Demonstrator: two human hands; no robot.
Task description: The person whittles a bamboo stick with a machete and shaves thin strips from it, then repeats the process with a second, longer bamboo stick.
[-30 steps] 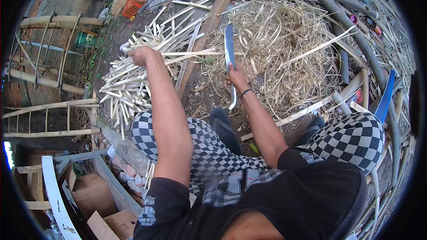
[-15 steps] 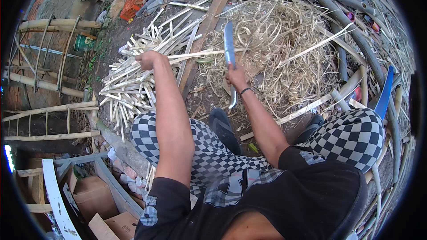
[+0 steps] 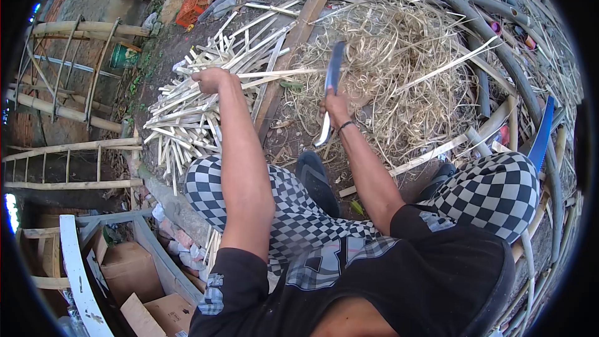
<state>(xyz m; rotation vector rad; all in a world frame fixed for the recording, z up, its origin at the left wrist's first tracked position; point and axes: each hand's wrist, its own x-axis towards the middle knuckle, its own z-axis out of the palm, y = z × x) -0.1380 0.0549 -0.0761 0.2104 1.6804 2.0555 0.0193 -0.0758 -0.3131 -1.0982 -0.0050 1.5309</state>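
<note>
My left hand [image 3: 211, 80] is closed on one end of a pale bamboo strip [image 3: 281, 74], over a pile of cut strips [image 3: 181, 109]. The strip runs right from that hand to the blade. Closed round the handle of a long knife [image 3: 334, 65] is my right hand [image 3: 335, 106], with a dark band at its wrist. The knife's blade points away from me, tilted a little right, and its curved handle end sticks out below the hand. Beneath the strip lies a brown wooden plank [image 3: 309, 9]. Curly shavings [image 3: 399, 68] cover the ground beyond the knife.
A blue saw [image 3: 543, 132] stands by my right knee. Long bamboo poles [image 3: 462, 3] curve round the right side. At the upper left is an orange crate [image 3: 196, 2]; bamboo ladders [image 3: 72, 184] are at the left, with cardboard boxes [image 3: 131, 271] below them.
The knife has tilted, its blade tip moving right and down and its handle end slightly left. My left hand is still on the strip. The whole view has shifted slightly.
</note>
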